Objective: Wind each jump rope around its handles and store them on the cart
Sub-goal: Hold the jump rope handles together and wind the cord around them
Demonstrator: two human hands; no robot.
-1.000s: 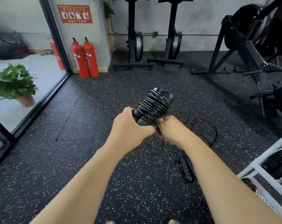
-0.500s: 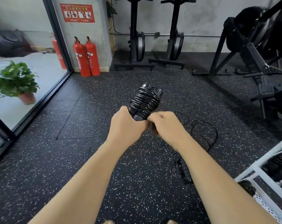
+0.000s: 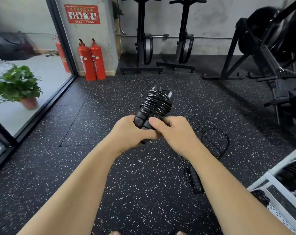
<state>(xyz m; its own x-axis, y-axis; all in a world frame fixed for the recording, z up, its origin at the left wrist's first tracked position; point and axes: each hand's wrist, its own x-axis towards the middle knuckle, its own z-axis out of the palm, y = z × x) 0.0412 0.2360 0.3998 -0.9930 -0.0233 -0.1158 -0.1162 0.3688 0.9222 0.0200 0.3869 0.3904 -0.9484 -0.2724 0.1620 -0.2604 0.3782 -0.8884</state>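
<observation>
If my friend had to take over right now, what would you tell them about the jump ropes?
Left grip: holds the wound rope by its handle ends.
Right grip: holds the same ends, thumb on top.
Loose rope: unwound on the floor, to the right.
Cart: at the right edge, with a dark bundle on it, blurred.
Done: the held rope looks wound.
Left: put it on the cart, then wind and store the loose rope.

Black jump rope (image 3: 156, 106), white-speckled black floor (image 3: 144, 192), red extinguishers (image 3: 91, 60), white cart (image 3: 277, 184).
</observation>
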